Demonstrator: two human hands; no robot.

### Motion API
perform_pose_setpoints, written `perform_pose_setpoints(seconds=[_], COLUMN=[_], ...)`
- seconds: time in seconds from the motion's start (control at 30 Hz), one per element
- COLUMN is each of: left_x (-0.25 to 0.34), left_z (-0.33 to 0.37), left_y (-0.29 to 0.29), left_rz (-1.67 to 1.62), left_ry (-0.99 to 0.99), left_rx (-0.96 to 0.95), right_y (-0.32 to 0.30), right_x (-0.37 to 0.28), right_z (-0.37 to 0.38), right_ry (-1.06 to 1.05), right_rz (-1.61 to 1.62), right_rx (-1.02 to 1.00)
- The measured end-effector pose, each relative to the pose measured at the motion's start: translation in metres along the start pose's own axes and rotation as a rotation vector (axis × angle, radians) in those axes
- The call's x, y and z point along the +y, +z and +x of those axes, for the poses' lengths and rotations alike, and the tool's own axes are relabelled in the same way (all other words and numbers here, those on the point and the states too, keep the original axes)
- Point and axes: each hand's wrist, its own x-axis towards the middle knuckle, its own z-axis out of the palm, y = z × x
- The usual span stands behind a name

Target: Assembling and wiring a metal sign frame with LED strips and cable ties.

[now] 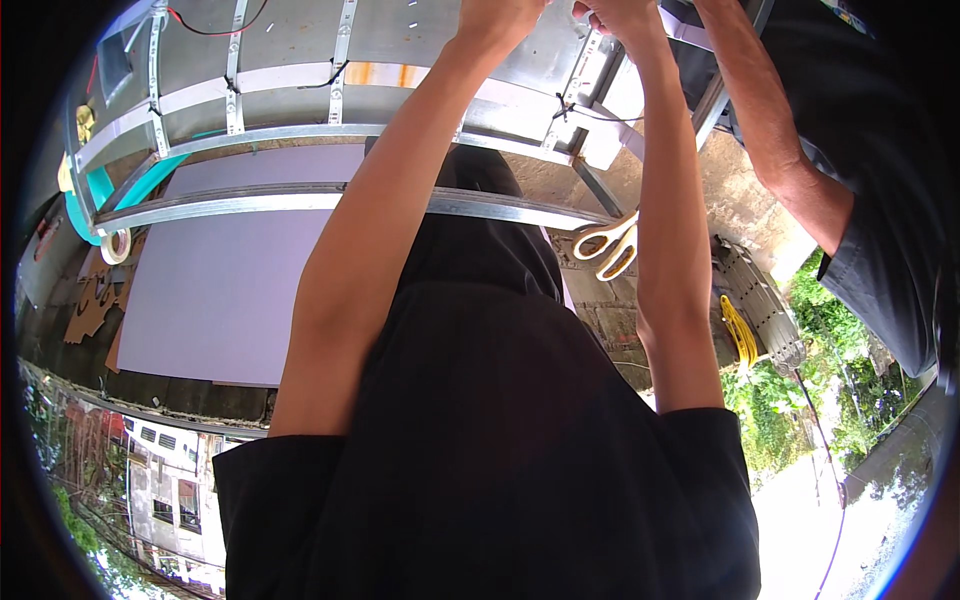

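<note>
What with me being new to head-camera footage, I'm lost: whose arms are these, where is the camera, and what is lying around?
There is no machine here, only a person working with bare hands. The single picture comes from a wide fisheye camera worn on that person's head, which is why straight edges look bent.

The two bare arms coming out of the black shirt are the wearer's own. The left hand and right hand reach to a metal frame fitted with white strips and thin wires. The top edge cuts off both hands, so what they grip cannot be seen.

The arm at the upper right belongs to a second person.

Behind the frame lies a lilac board. Scissors with pale handles lie by the right arm, and a tape roll sits at the left.
</note>
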Motion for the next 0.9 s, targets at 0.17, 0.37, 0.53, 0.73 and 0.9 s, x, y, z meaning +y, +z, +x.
perform_pose_setpoints(seconds=[0.17,0.37,0.53,0.73,0.9], left_x=[0.021,0.002,0.023,0.007,0.013], left_z=[0.002,0.0,-0.003,-0.005,0.0], left_y=[-0.013,0.002,-0.005,-0.002,-0.007], left_rz=[-0.088,0.078,-0.031,0.037,0.086], left_ry=[0.021,-0.067,-0.059,0.048,0.074], left_rx=[0.006,-0.054,-0.006,-0.026,-0.079], right_y=[0.0,0.004,-0.009,0.013,0.013], right_x=[0.005,-0.006,0.02,0.01,0.001], right_z=[0.0,-0.002,0.002,0.001,-0.012], right_ry=[0.006,-0.011,-0.299,-0.193,-0.178], right_rz=[0.096,0.001,0.376,-0.074,-0.075], right_rx=[0.045,0.038,-0.145,0.137,0.156])
